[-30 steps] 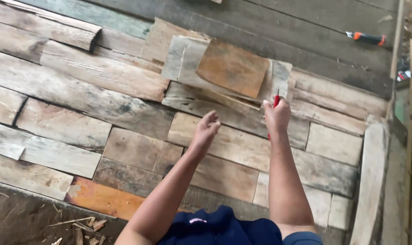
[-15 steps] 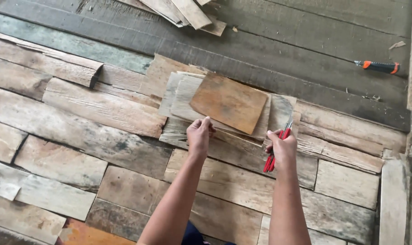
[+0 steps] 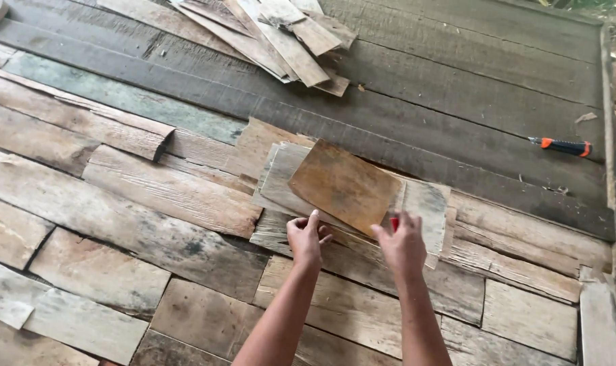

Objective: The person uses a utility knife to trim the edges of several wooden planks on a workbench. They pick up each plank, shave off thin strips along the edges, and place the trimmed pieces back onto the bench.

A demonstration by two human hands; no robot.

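Note:
A brown, rust-coloured wood piece lies tilted on top of grey weathered boards. My left hand rests with its fingers on the board just below the brown piece's near corner. My right hand is at the brown piece's lower right edge, fingers closed around a red-handled tool that is mostly hidden in the palm. Both forearms reach up from the bottom of the view.
Rows of overlapping old planks cover the surface left and below. A loose pile of thin wood strips lies at the top. An orange-and-black handled tool rests on the dark boards at the right.
Both hands moved forward onto the near edge of the brown piece. The red-handled tool, earlier sticking out of my right hand, is now mostly covered. The view has tilted upward.

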